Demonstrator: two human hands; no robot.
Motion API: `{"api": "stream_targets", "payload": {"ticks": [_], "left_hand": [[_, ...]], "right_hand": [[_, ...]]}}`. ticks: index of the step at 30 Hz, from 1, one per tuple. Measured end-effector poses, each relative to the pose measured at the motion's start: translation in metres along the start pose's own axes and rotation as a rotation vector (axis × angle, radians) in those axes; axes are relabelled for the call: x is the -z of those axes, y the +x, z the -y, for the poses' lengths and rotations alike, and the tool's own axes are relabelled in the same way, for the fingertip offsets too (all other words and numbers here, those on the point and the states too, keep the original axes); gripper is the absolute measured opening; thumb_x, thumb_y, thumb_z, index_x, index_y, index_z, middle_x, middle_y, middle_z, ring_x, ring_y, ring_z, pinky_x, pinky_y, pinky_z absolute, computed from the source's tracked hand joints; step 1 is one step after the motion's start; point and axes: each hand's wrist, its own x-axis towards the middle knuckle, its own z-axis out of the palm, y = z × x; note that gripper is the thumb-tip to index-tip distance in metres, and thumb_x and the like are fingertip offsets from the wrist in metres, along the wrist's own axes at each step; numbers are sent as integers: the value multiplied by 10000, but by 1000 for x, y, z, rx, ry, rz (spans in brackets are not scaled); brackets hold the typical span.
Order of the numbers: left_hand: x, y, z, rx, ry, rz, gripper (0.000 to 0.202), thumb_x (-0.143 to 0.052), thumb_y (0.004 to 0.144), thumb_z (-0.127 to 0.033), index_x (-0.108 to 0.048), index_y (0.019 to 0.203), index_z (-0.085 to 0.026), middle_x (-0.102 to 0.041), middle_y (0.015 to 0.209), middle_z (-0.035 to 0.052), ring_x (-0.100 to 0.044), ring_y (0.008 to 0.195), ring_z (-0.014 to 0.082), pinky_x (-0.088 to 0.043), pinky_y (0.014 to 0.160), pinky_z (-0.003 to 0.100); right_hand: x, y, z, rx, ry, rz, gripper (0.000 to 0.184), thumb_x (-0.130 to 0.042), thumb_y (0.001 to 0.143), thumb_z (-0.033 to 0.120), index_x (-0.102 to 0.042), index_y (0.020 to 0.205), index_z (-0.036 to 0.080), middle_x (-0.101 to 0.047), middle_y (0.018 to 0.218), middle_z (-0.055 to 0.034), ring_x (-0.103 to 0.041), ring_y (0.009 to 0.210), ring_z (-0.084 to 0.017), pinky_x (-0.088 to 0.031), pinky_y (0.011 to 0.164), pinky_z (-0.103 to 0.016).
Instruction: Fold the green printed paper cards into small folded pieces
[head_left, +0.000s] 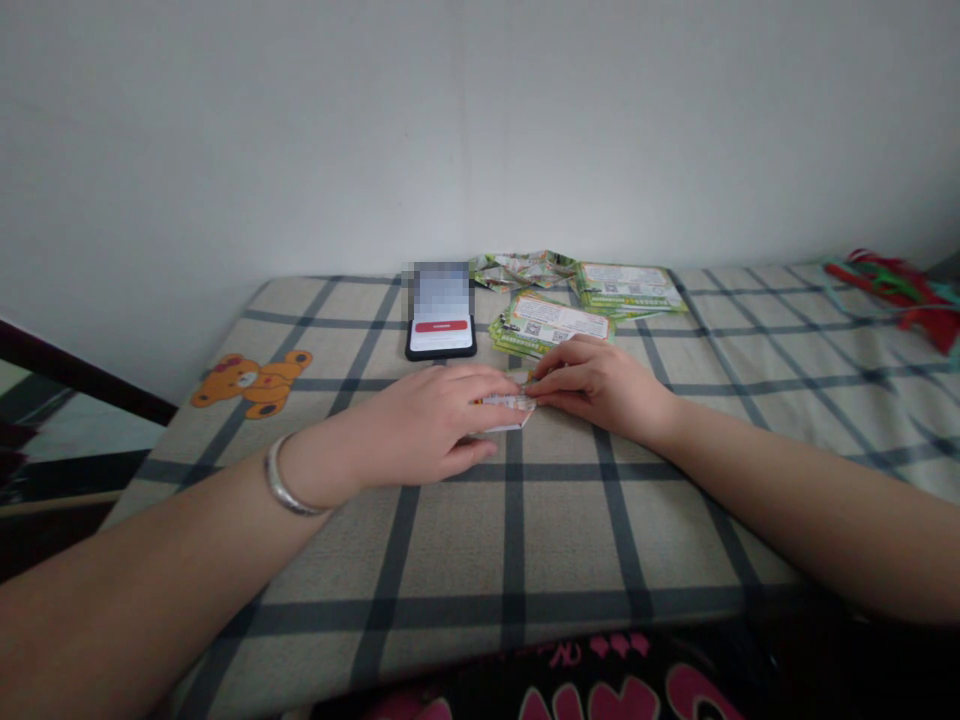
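Observation:
A small piece of printed folded paper lies on the table between my hands, with a white edge towards me. My left hand, a silver bangle at its wrist, holds the paper from the left. Its fingers reach over the top and the thumb rests at the near side. From the right, my right hand pinches the paper's far right edge between thumb and bent fingers. Part of the paper is hidden under the fingers. Just beyond my right hand is a spread pile of green-edged printed sheets.
A phone with a lit screen lies beyond my left hand. Near the wall are crumpled or folded printed papers and another sheet stack. A red and green bundle sits far right. Checked cloth with a bear picture covers the table.

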Motion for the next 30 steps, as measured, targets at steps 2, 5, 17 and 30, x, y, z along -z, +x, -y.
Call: {"api": "stream_targets", "payload": {"ticks": [2,5,17,30], "left_hand": [[1,0,0,-17,-1,-10,340,-559,896,-266,-601,1232,-234,-564,1334,89,-496,1257,266,-437,1054,465],[0,1,0,-16,-11,-13,325,-567,888,-246,-618,1209,-234,-573,1313,97,-503,1248,272,-446,1040,470],[-3,-4,-3,95,-25,44,337,-562,905,-301,-589,1240,-280,-489,1400,83,-445,1304,271,-386,1080,485],[0,-1,-6,89,6,28,294,-564,885,-294,-633,1167,-249,-536,1352,102,-484,1273,287,-409,1065,496]], "right_hand": [[0,0,0,-4,12,-1,175,-604,909,289,-748,995,240,-697,1017,-57,-604,916,-177,-471,820,-322],[0,1,0,-15,11,7,181,-600,911,284,-749,1004,242,-694,1008,-58,-601,918,-178,-471,818,-319],[5,-2,9,114,-177,-14,206,-559,926,285,-732,1028,243,-674,1059,-71,-568,943,-212,-458,821,-358],[8,-2,28,136,-289,111,231,-501,948,292,-717,995,224,-657,891,-63,-556,826,-199,-430,701,-332]]}}
